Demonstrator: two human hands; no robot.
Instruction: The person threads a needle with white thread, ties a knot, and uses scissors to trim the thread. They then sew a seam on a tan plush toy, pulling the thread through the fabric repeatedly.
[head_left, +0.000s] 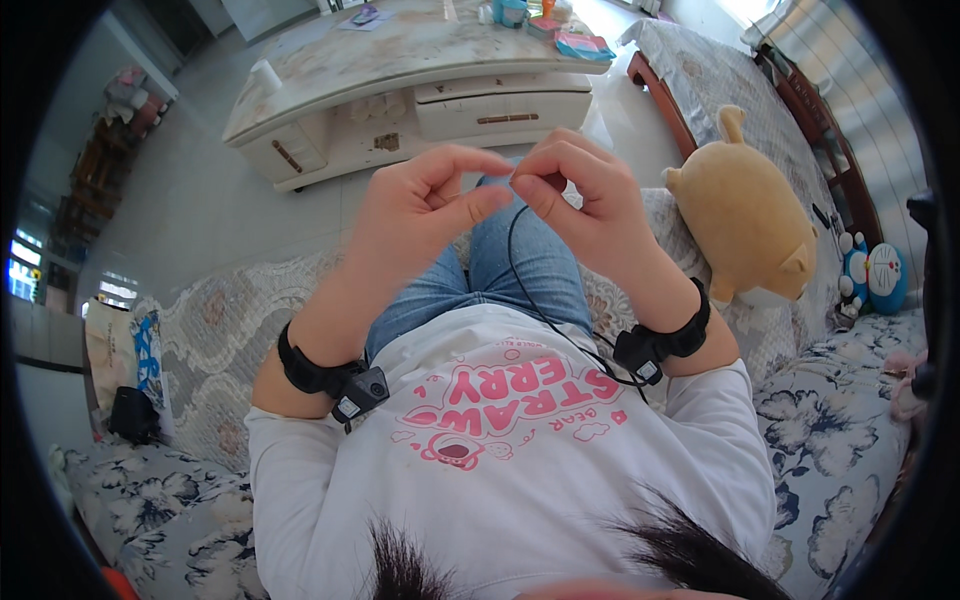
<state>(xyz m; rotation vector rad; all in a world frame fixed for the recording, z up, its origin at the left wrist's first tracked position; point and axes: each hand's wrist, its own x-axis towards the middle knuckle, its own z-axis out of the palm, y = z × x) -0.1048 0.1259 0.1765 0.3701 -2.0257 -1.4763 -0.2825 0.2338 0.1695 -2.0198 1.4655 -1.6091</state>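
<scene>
Above my lap, both hands meet at about knee height. My right hand (589, 187) pinches a small dark reddish-brown object (555, 181) between thumb and fingers; most of it is hidden, so its kind is unclear. My left hand (427, 199) is slightly blurred. Its thumb and index finger are apart, their tips close to the right fingertips, and nothing plain shows between them. A thin black cable (511, 247) curves from below my right hand towards the black camera strapped on my right wrist (637, 354). Another small black camera (360, 394) is strapped on my left wrist.
A marble-topped coffee table (330, 71) with drawers stands ahead, bearing a white cup (265, 75) and plastic containers (585, 46). On the quilted sofa cover (217, 322), a tan plush toy (742, 217) lies at right, near a blue plush toy (885, 277). Paper bags (111, 345) stand at left.
</scene>
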